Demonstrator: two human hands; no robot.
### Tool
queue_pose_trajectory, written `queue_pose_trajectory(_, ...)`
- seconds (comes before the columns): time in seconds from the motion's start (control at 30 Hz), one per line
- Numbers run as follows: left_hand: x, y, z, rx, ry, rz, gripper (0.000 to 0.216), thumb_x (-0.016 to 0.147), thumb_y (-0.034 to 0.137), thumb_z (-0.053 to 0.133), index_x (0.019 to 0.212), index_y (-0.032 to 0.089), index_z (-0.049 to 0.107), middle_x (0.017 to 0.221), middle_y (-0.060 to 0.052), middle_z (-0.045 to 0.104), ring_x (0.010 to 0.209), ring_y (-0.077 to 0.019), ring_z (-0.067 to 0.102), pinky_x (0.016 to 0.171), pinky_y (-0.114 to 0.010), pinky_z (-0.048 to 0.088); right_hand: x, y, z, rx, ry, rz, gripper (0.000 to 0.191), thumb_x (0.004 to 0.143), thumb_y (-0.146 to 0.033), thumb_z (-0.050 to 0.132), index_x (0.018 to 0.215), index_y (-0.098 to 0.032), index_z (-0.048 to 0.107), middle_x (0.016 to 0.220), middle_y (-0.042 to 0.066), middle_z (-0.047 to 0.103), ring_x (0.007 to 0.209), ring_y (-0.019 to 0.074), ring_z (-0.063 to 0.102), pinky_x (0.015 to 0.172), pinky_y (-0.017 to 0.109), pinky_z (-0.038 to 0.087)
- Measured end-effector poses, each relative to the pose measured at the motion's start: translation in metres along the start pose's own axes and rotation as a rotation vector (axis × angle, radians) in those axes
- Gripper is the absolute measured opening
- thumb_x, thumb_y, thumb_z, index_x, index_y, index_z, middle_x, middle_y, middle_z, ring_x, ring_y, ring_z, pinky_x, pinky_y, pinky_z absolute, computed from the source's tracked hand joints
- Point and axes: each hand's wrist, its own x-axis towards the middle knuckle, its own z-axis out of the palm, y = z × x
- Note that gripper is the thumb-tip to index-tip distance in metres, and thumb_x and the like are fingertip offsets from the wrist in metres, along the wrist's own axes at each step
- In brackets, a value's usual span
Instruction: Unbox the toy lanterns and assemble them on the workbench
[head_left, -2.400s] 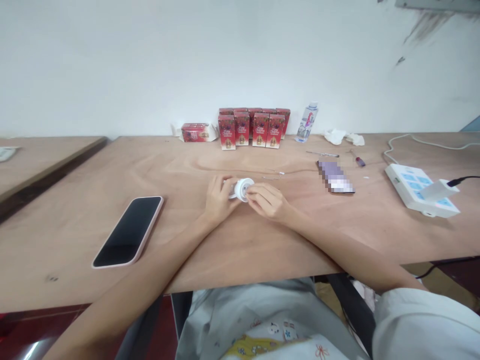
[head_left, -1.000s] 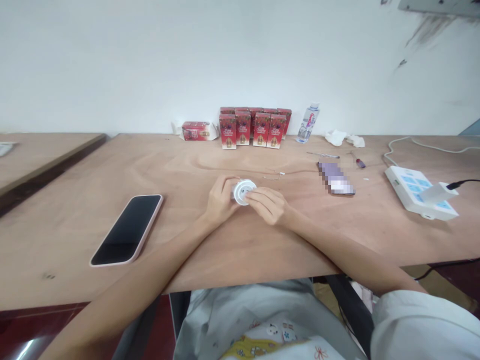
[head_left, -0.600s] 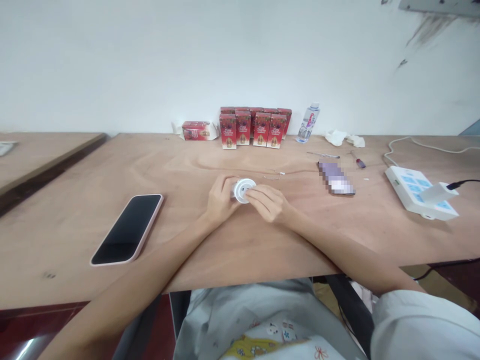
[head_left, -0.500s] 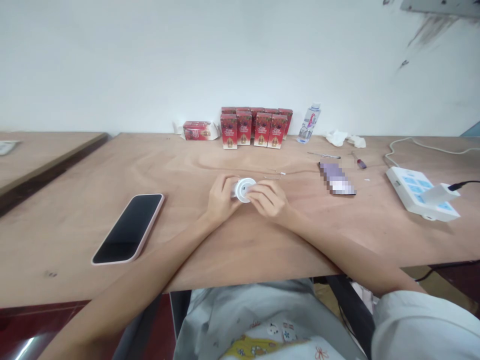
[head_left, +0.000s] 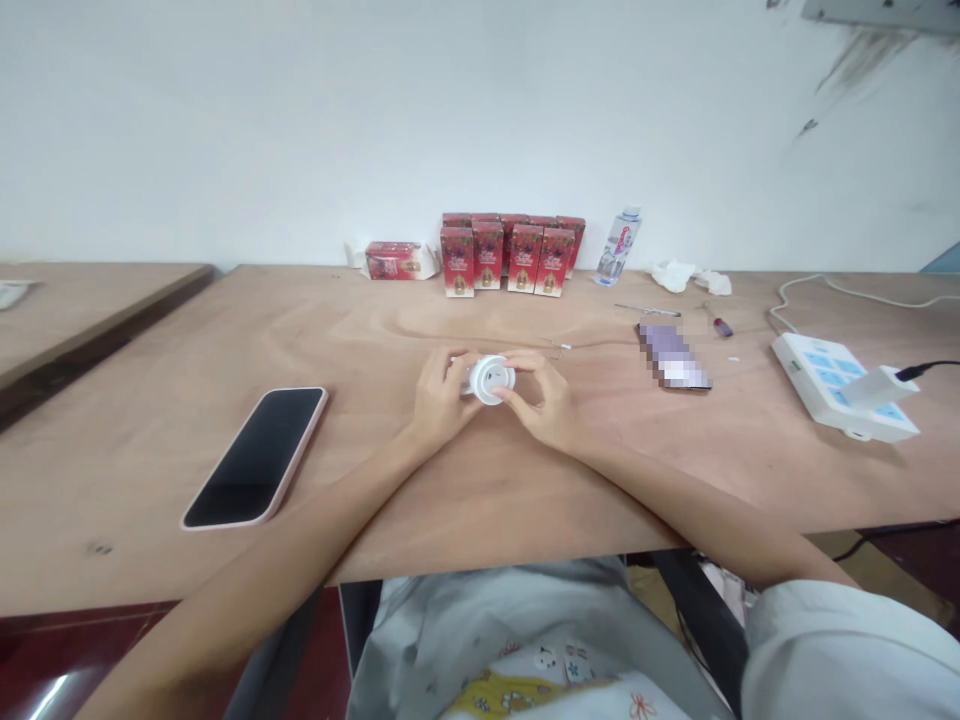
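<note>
Between my hands, above the middle of the table, is a small white round cup-like piece [head_left: 494, 379]. Its ringed end faces up toward me, with a small dark mark inside. My left hand [head_left: 444, 400] is wrapped round its left side, and the fingers hide most of its body. From the right, my right hand [head_left: 546, 402] pinches the rim between thumb and fingertips. Thin wire-like bits with a white end [head_left: 564, 347] lie on the table just beyond my right hand.
Several red boxes [head_left: 487, 256] stand by the wall, beside an opened red box [head_left: 395, 261] lying down. A bottle [head_left: 619, 246], tissues [head_left: 673, 275], a screwdriver [head_left: 722, 326] and a phone [head_left: 673, 357] are on the right. A power strip [head_left: 814, 375] lies farther right; another phone [head_left: 257, 458] is at left.
My right hand's fingers have moved from over the middle of the white piece to its rim, so its inside shows more. My left hand keeps its hold.
</note>
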Motion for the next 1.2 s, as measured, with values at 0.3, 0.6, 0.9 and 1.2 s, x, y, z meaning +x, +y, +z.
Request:
queue_pose_trajectory(0.3,0.000,-0.001,-0.001,0.038,-0.006,-0.003,0.032,0.080,0.043,0.061,0.100,0.018,0.057,0.094,-0.009,0.060,0.084,-0.0207,0.056,0.072,-0.033,0.047,0.000,-0.002,0.000,-0.024,-0.001,0.014,0.011,0.083,-0.025,0.060,0.092,-0.020,0.064,0.100,0.008,0.064,0.094,0.0171,0.063,0.085,0.035,0.051)
queue_pose_trajectory(0.6,0.001,-0.005,-0.002,0.108,0.000,0.072,0.035,0.078,0.047,0.062,0.099,0.019,0.062,0.089,-0.009,0.061,0.078,-0.0209,0.055,0.067,-0.033,0.040,0.001,0.002,0.001,0.070,-0.045,0.074,0.011,0.082,-0.028,0.062,0.087,-0.019,0.066,0.097,0.008,0.065,0.092,0.0163,0.064,0.084,0.032,0.051)
queue_pose_trajectory(0.9,0.001,-0.003,-0.002,0.094,0.004,0.043,0.036,0.079,0.048,0.061,0.100,0.019,0.063,0.090,-0.008,0.062,0.077,-0.0191,0.056,0.068,-0.032,0.040,-0.003,-0.003,0.004,0.059,0.026,0.099,0.012,0.085,-0.026,0.059,0.089,-0.019,0.067,0.099,0.007,0.065,0.094,0.0157,0.064,0.085,0.032,0.052)
queue_pose_trajectory(1.2,0.000,-0.005,-0.004,0.130,-0.027,0.018,0.039,0.081,0.051,0.058,0.101,0.018,0.064,0.091,-0.009,0.062,0.078,-0.0195,0.056,0.070,-0.032,0.039,-0.009,0.004,0.003,-0.104,-0.071,-0.114,0.021,0.087,-0.020,0.052,0.102,-0.019,0.066,0.119,0.014,0.057,0.109,0.0211,0.058,0.089,0.038,0.053)
